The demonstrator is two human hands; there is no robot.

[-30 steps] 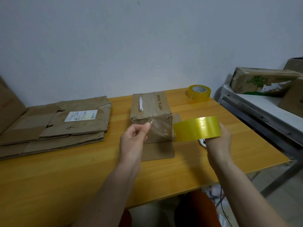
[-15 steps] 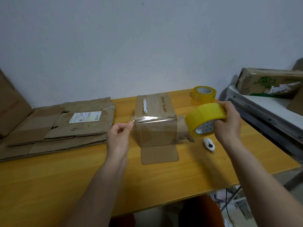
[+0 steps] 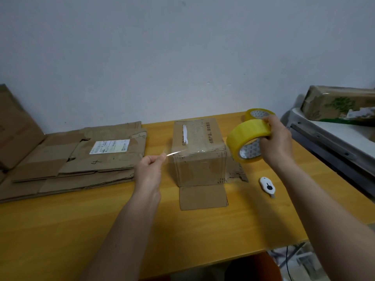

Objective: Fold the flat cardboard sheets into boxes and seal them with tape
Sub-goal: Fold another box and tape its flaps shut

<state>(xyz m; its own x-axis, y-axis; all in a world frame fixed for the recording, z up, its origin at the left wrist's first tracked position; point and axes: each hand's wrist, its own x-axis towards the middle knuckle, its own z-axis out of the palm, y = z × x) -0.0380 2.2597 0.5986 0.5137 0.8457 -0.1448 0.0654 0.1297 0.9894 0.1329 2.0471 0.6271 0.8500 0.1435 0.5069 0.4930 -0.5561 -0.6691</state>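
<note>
From the head camera, the box (image 3: 197, 153) stands folded up at the middle of the wooden table (image 3: 81, 220), one flap (image 3: 203, 197) lying flat toward the person and a torn flap spread out on its right side. The left hand (image 3: 149, 169) pinches the free end of a clear strip of tape (image 3: 174, 153) between thumb and fingertips, just left of the box's top front edge. That strip stretches across the top front of the box to the yellow tape roll (image 3: 248, 140), which the right hand (image 3: 278, 138) grips with fingers curled over its rim, held up off the table just right of the box. A second tape roll (image 3: 257, 114) sits behind it near the wall. A small white cutter (image 3: 267, 186) lies on the table below the right hand. Flat cardboard sheets (image 3: 71, 159) are stacked at the left.
</note>
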